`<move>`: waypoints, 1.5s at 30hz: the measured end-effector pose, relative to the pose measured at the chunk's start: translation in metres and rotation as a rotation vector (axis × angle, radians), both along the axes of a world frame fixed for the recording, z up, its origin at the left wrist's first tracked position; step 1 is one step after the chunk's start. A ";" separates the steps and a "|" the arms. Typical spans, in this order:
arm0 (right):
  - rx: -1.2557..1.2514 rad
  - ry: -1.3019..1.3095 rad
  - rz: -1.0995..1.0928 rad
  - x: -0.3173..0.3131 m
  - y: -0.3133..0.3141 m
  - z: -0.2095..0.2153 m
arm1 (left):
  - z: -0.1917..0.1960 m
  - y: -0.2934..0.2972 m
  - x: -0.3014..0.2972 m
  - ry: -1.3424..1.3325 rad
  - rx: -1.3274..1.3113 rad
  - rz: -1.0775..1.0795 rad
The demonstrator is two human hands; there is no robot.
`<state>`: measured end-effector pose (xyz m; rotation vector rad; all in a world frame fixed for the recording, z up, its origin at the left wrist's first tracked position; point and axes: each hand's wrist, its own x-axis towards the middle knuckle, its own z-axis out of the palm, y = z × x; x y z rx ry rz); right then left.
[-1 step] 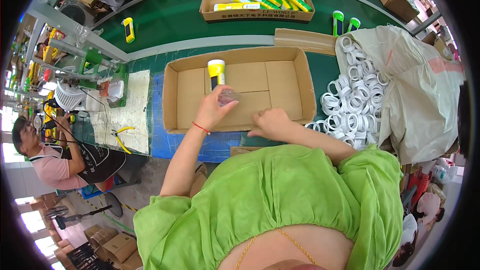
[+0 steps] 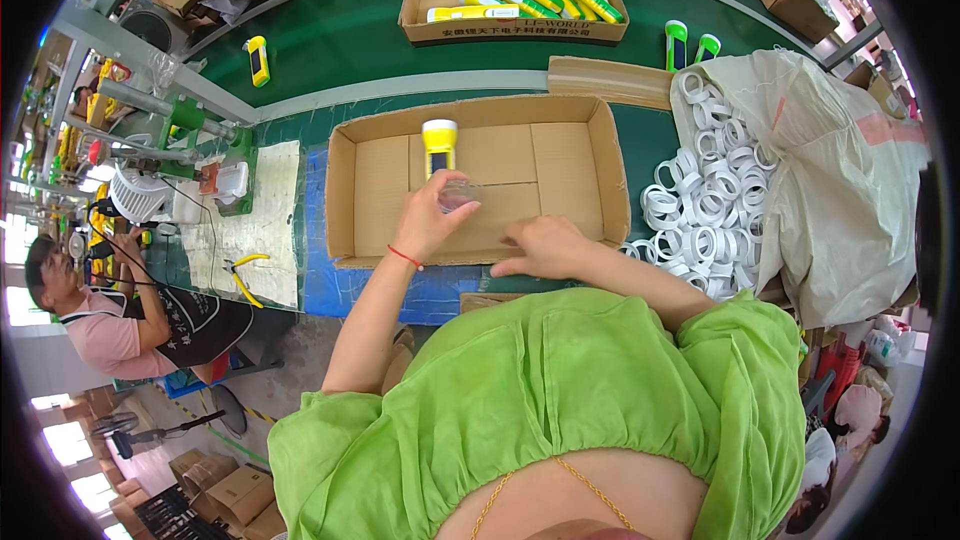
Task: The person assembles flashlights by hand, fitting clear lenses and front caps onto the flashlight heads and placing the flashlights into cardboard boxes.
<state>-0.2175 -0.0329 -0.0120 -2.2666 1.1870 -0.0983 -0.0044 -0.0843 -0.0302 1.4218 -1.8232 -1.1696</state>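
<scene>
Grasping a clear round piece (image 2: 461, 196) in my left hand (image 2: 430, 218), I rest my right hand (image 2: 548, 245), grip unclear, at the carton's edge (image 2: 365, 262).

Yellow-and-white flashlight (image 2: 439, 143), transparent piece (image 2: 457, 197), plain brown box (image 2: 568, 155), white rings (image 2: 705, 202), red bracelet (image 2: 405, 258), lime-green top (image 2: 540, 365), green table (image 2: 645, 135).

The clear piece (image 2: 459, 198) looks smooth plastic, the box (image 2: 342, 190) matt cardboard.

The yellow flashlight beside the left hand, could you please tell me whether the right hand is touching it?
Apart: the head view plainly shows bare box floor between the right hand and the yellow flashlight.
</scene>
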 end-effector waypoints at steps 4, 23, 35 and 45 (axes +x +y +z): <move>0.305 -0.742 -0.420 -0.017 -0.012 -0.014 | -0.010 0.003 -0.026 0.190 0.003 0.033; 0.437 -1.326 -0.894 -0.117 -0.036 -0.009 | -0.022 -0.014 -0.071 -0.099 0.208 -0.184; 0.443 -1.216 -0.823 -0.098 -0.045 -0.007 | -0.028 -0.004 -0.105 -0.119 -0.155 -0.495; 0.581 -0.729 -0.467 -0.017 -0.052 -0.059 | -0.007 0.020 0.112 -0.637 -0.536 0.469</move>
